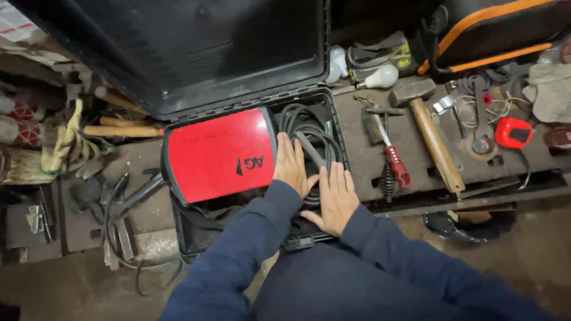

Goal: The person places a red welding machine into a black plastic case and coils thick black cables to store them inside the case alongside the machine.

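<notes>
Dusty concrete floor point(71, 291) ran along the near edge, below a cluttered workshop tabletop point(357, 131). Both hands lay flat, fingers straight and close together, gripping nothing: left hand point(291, 166) and right hand point(336, 199) pressed on the coiled grey cables point(309, 128). These cables filled the right compartment of an open black case point(190, 238); a red machine point(220, 156) sat just beside them on the left. Farther back stood the raised lid point(196, 47). A hammer point(431, 131) and white bulb point(380, 77) lay right of the case.

A dark, grimy desk point(363, 128) carries an open black case point(196, 235), a wooden-handled hammer point(434, 139), a red-handled chipping hammer point(391, 156), a white bulb point(382, 76) and a red tape measure point(513, 132).
</notes>
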